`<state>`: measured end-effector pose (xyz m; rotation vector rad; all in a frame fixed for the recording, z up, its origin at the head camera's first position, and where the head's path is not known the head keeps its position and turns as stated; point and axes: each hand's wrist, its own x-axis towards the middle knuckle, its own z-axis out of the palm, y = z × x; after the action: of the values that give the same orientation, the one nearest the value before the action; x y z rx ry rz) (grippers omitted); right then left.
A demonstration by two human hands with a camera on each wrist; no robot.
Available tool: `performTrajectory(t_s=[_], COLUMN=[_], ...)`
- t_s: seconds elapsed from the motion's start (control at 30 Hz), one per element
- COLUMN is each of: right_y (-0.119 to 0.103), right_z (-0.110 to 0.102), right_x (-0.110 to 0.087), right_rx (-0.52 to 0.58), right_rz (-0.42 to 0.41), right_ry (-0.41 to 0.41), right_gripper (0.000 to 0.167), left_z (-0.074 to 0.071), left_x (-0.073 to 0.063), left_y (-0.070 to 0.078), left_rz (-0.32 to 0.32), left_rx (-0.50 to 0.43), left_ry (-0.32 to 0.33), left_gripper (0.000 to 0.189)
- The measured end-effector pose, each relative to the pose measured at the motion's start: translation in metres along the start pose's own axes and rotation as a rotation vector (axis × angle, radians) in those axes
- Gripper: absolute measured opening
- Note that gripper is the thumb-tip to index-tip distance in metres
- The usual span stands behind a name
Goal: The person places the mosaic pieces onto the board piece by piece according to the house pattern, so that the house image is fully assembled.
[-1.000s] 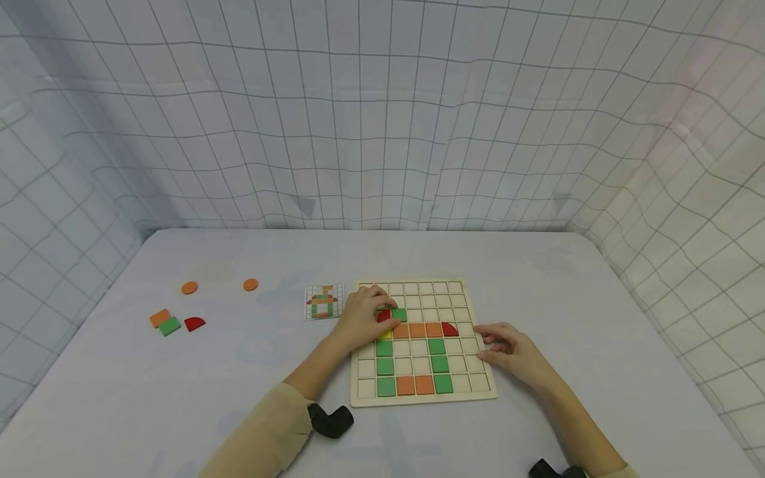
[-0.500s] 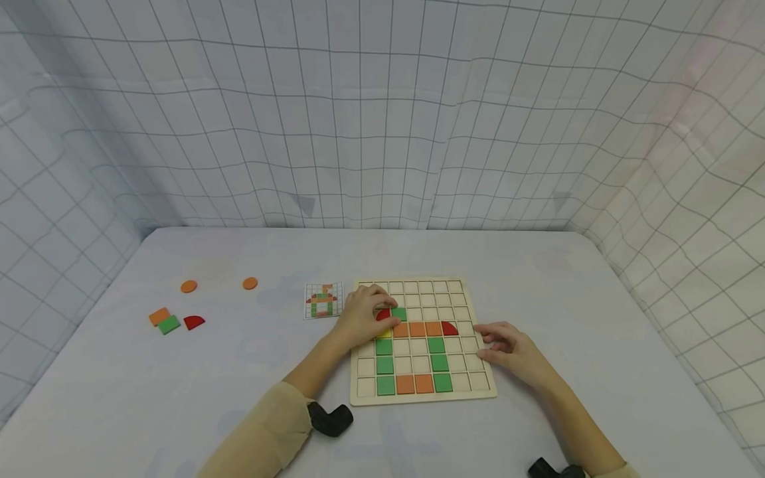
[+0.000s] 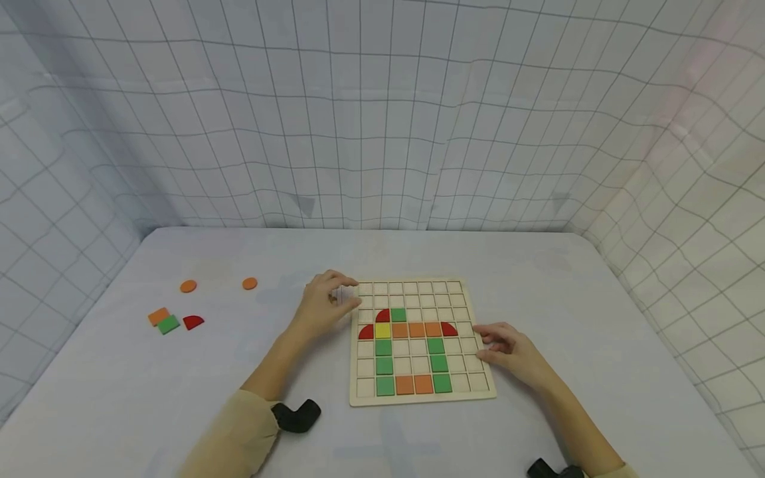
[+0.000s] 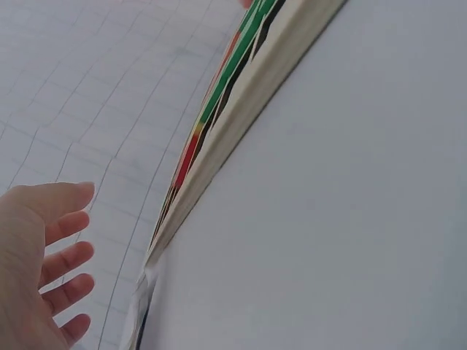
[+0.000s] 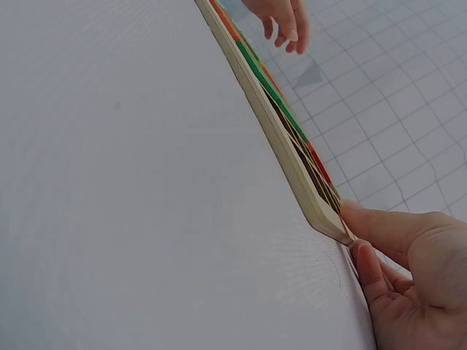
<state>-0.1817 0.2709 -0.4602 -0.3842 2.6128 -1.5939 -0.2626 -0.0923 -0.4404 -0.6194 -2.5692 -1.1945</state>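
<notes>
A light wooden grid board (image 3: 352, 392) lies on the table with coloured tiles in its cells. Green and orange squares form an arch, a yellow square (image 3: 382, 330) fills its upper left corner, and red quarter circles (image 3: 366, 332) sit on both sides. Another red quarter circle (image 3: 383, 315) and a green square (image 3: 398, 315) stand one row higher. My left hand (image 3: 317, 305) hovers by the board's upper left edge, thumb and fingers apart, holding nothing. My right hand (image 3: 514, 352) rests at the right edge, its thumb and index fingertips touching the rim.
Loose tiles lie at left: two orange discs (image 3: 250, 283), an orange square (image 3: 158, 316) overlapped by a green square (image 3: 169, 324), and a red quarter circle (image 3: 193, 322). The small pattern card is mostly hidden behind the left hand. Gridded white cloth (image 3: 382, 133) walls the table.
My left hand has moved left off the board, uncovering the red quarter circles and yellow square at its left, and now covers the pattern card. The right hand stays put.
</notes>
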Motion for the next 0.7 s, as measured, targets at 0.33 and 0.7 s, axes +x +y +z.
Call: performTrajectory(t_s=[0.33, 0.7], right_y=[0.002, 0.003], right_z=[0.000, 0.000], right_x=[0.001, 0.001], right_rx=[-0.002, -0.007], right_rz=[-0.001, -0.008], right_ry=[0.003, 0.008], right_gripper=[0.045, 0.044], left_z=[-0.057, -0.121], left_x=[-0.026, -0.075], left_y=[-0.037, -0.071], left_rz=[-0.090, -0.215], left_rx=[0.052, 0.134], left_ry=[0.074, 0.193], left_gripper=[0.033, 0.032])
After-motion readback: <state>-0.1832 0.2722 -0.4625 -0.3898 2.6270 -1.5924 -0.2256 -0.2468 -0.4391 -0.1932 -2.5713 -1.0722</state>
